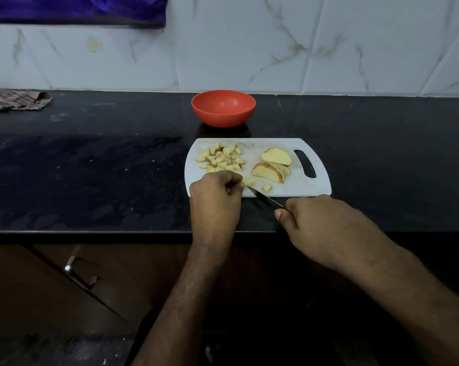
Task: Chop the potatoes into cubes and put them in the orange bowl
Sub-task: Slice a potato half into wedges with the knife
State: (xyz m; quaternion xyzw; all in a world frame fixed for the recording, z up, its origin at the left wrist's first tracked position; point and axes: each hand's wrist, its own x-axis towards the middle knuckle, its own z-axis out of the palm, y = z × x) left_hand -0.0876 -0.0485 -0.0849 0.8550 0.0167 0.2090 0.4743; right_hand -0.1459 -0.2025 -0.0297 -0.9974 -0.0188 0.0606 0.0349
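White cutting board (pixel 297 187) lies on the black worktop (pixel 91 167), handle slot to the right. Orange bowl (pixel 223 108) sits just behind the board near the wall, nothing visible inside it. Pile of potato cubes (pixel 221 159) on the board's left half. On the right half, a fanned stack of potato slices (pixel 271 171) with one flat potato slice (pixel 276 156) lying just behind it. A lone small chunk (pixel 267 188) rests near the front edge of the board. Left hand (pixel 215 200) at the board's front left corner, fingers curled, fingertips pinching a small potato piece (pixel 249 182) against the board. Right hand (pixel 326 225) off the board's front edge, clamped around the handle of a dark knife (pixel 265 198); handle mostly hidden in the fist. Blade runs up and left, tip touching or just beside the held piece; cannot tell whether it has entered it. Hands are apart, joined only through knife and potato. Crumpled brownish cloth (pixel 17 100) at far left of the worktop by the marble-patterned wall tiles (pixel 249 48). Purple fabric (pixel 75 9) hangs at top left. Below the worktop, a dark cabinet front with a metal handle (pixel 79 273).
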